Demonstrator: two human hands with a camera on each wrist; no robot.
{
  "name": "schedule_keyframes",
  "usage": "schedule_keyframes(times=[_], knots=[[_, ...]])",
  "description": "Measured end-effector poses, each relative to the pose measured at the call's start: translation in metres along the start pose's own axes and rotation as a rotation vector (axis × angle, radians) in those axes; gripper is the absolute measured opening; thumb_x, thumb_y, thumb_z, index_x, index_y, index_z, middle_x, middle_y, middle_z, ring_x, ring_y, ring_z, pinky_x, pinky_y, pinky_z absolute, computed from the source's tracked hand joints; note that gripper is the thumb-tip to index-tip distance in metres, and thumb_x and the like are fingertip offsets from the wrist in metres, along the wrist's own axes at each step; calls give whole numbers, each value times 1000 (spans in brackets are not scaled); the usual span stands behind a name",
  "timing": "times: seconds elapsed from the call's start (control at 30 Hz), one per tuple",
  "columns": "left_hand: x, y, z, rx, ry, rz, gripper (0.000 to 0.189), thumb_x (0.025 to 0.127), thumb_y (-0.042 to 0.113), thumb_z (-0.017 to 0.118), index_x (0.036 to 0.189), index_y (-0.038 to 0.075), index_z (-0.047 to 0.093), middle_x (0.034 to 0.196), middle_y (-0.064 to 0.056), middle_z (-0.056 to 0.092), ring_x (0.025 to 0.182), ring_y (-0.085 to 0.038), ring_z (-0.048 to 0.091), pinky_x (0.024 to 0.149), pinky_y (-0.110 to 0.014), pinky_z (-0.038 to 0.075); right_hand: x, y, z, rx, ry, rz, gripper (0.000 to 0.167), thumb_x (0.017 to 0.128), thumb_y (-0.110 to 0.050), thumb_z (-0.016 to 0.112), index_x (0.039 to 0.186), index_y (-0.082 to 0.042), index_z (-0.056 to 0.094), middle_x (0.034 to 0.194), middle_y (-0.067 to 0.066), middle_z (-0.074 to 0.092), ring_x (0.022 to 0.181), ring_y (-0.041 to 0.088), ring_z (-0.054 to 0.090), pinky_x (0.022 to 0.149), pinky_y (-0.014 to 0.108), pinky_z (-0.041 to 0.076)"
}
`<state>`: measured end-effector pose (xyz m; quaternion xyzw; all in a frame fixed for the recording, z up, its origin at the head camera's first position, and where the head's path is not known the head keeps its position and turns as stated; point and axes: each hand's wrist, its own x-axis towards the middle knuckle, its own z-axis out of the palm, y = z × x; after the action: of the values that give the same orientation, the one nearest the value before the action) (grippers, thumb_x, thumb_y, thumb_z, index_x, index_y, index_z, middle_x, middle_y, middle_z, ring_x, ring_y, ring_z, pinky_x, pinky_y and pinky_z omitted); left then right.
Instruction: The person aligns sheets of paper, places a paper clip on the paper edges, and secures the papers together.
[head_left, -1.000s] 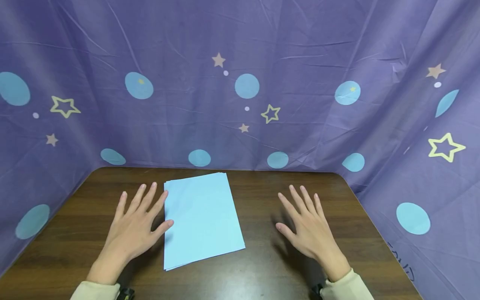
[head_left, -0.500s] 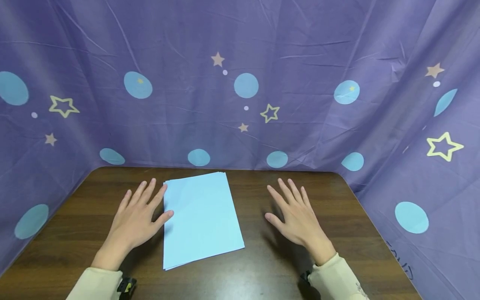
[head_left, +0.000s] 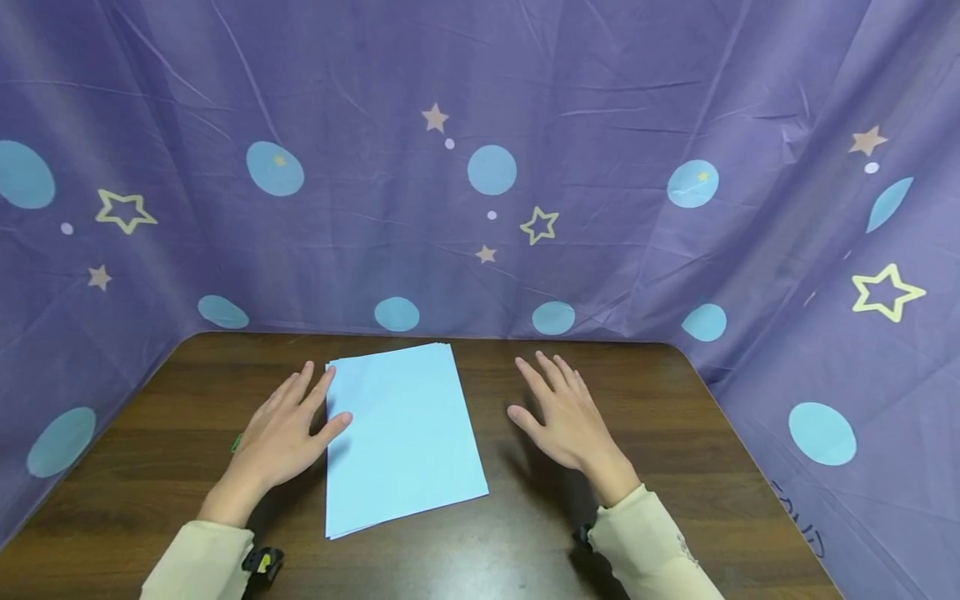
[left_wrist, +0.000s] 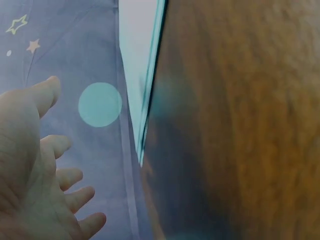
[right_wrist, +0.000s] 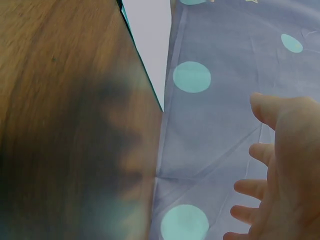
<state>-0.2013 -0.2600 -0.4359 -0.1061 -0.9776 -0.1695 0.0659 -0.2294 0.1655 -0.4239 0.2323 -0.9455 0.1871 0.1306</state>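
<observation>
Lengthwise up the lower centre, light-blue rectangular paper sheets (head_left: 408, 442) lie nearer my left hand (head_left: 280, 436) than my right hand (head_left: 562, 421), both spread-fingered.

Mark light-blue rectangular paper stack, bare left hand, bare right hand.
Light-blue rectangular paper stack (head_left: 406, 440), head view, middle of top sheet.
Bare left hand (head_left: 279, 437), head view, back of hand.
Bare right hand (head_left: 567, 427), head view, back of hand.
</observation>
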Motion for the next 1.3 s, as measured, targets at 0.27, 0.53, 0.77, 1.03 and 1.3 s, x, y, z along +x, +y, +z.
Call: schedule_keyframes(times=[0.27, 0.53, 0.77, 1.03, 1.3], knots=[[4, -2, 11, -66, -30, -62, 90, 105, 69, 47, 172, 16, 17, 175, -27, 10, 155, -56, 18, 112, -83, 24, 8, -4, 12, 118, -43, 59, 73, 107, -55, 54, 169, -23, 31, 173, 17, 29, 159, 43, 23, 125, 65, 25], [9, 1, 12, -124, -41, -116, 91, 105, 68, 48, 172, 14, 15, 173, -31, 10, 153, -61, 18, 105, -88, 28, 15, -12, 19, 260, -69, 131, 71, 108, -56, 53, 169, -27, 31, 171, 14, 31, 156, 42, 28, 119, 68, 34], [16, 2, 13, -194, -60, -171, 92, 106, 64, 49, 170, 7, 15, 170, -38, 12, 148, -68, 17, 106, -88, 27, 25, -17, 26, 340, -72, 174, 68, 109, -49, 56, 167, -22, 35, 167, 15, 37, 152, 41, 34, 118, 66, 36], [20, 1, 12, -235, -78, -229, 90, 107, 53, 54, 166, -7, 19, 163, -43, 24, 147, -66, 23, 115, -79, 26, 40, -19, 39, 424, -86, 218, 68, 108, -45, 57, 164, -11, 39, 159, 20, 45, 145, 41, 46, 116, 62, 41], [23, 2, 11, -254, -152, -305, 92, 108, 51, 51, 162, -15, 18, 159, -48, 22, 144, -68, 24, 114, -78, 30, 48, -22, 46, 504, -118, 291, 65, 107, -40, 58, 160, -5, 44, 149, 28, 51, 133, 41, 55, 110, 59, 46]])
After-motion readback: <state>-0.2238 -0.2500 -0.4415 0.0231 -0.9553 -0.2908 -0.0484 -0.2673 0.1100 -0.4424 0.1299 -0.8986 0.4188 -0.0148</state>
